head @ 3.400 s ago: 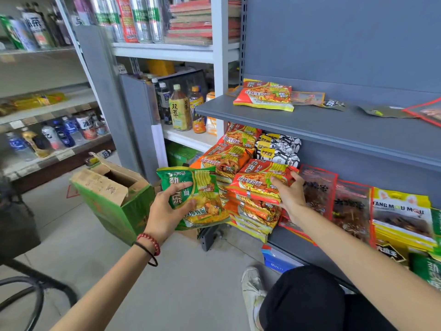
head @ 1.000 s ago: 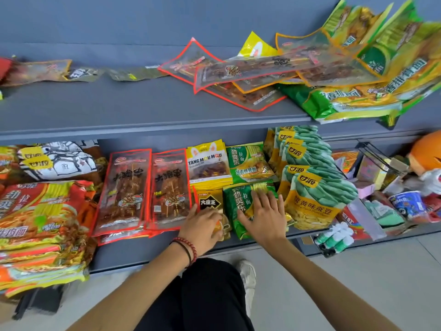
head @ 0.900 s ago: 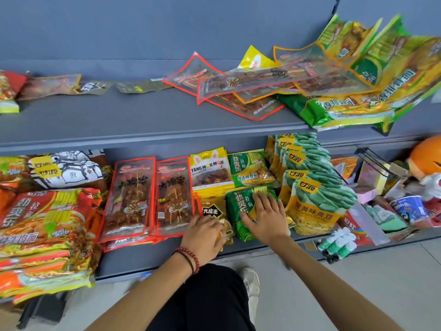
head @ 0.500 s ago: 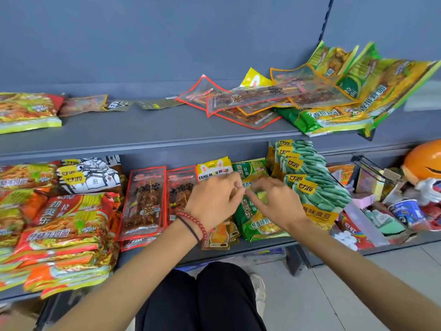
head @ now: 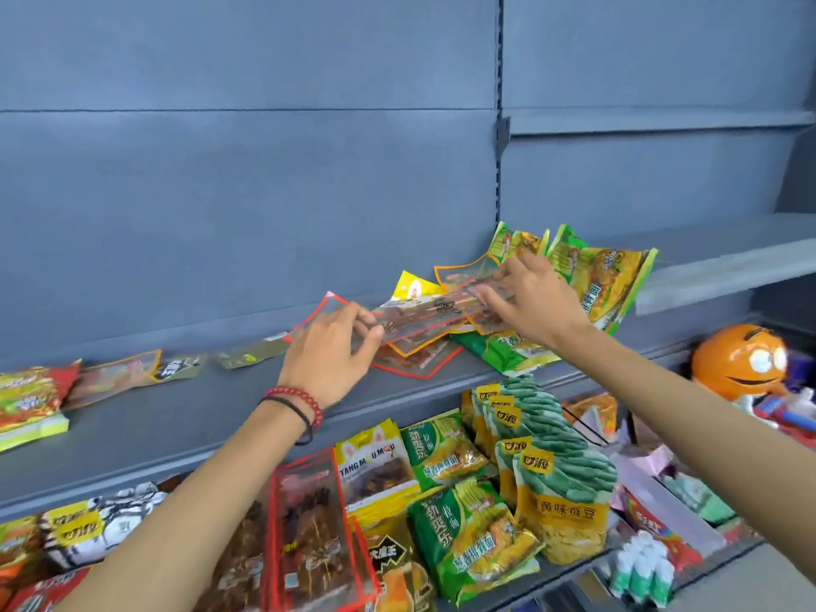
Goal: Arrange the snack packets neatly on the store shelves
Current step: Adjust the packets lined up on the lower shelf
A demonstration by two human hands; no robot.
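Note:
On the grey upper shelf (head: pixel 185 417) lies a loose heap of flat clear red-edged snack packets (head: pixel 424 318). My left hand (head: pixel 329 355), with a red bead bracelet at the wrist, pinches the left end of the top clear packet. My right hand (head: pixel 527 300) grips the same packet's right end. Green and yellow noodle packets (head: pixel 591 276) lean behind and right of the heap. On the lower shelf stand red skewer packets (head: pixel 309 532), a yellow Tang Mou Mou packet (head: pixel 375 466), green noodle packets (head: pixel 472 532) and green bean bags (head: pixel 561 492).
Small flat packets (head: pixel 176 368) lie along the back of the upper shelf, with a red and yellow noodle packet (head: pixel 26 399) at far left. An orange round figure (head: pixel 742 360) sits at right above mixed goods. A grey back panel (head: pixel 265 170) rises behind.
Both hands have left the green noodle packets on the lower shelf and risen to the upper shelf, taking hold of a clear red-edged packet. My view has tilted upward.

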